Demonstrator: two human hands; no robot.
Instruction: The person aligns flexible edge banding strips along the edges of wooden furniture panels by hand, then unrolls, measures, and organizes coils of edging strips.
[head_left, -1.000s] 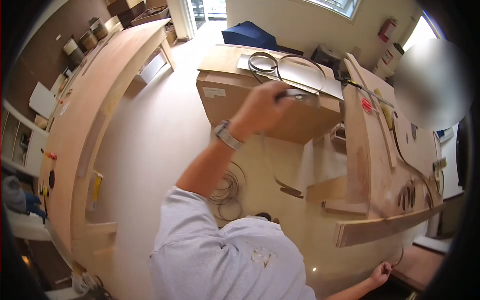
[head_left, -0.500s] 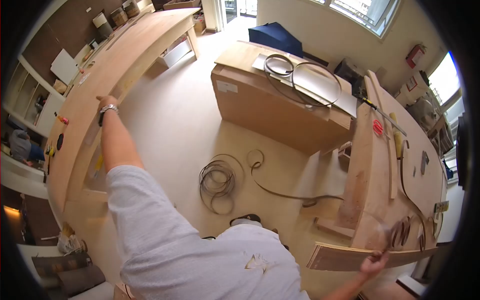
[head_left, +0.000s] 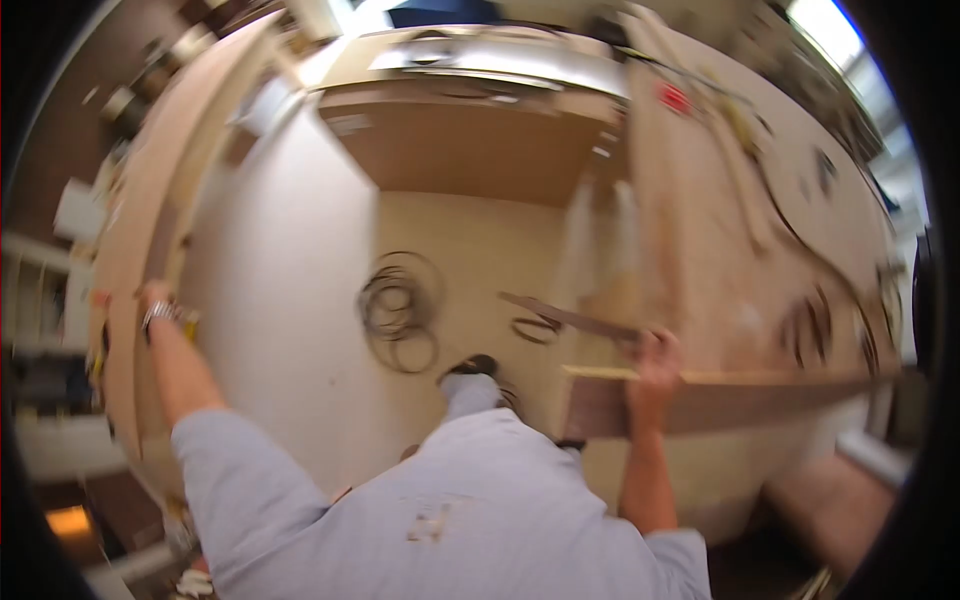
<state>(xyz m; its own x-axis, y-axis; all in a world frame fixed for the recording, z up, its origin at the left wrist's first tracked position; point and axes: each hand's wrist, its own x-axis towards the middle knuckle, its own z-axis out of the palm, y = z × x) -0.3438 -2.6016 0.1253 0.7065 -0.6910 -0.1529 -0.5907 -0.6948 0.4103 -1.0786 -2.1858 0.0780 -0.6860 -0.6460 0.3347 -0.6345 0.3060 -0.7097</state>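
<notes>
My left hand [head_left: 155, 296], with a metal watch on its wrist, is at the edge of the long wooden bench [head_left: 128, 385] on the left. Its fingers are too smeared to read. Over the near end of a dark-faced board [head_left: 720, 405] on the right is my right hand [head_left: 655, 362], closed. A thin brown edging strip [head_left: 570, 315] meets its fingers and slants away over the floor to the left. Motion blur hides the exact grip. Loops of similar strip [head_left: 806, 325] lie on the right workbench [head_left: 715, 290].
Coiled strip [head_left: 395, 305] lies on the floor ahead of my shoe [head_left: 470, 370]. A large wooden box [head_left: 450, 145] stands beyond, with metallic sheets [head_left: 480, 68] on top. Red-handled scissors [head_left: 674, 97] and a long strip [head_left: 790, 225] lie on the right workbench.
The view has tilted down and shifted right. My right hand has moved inward along the board to its near end, at the edging strip. My left hand remains by the left bench's edge.
</notes>
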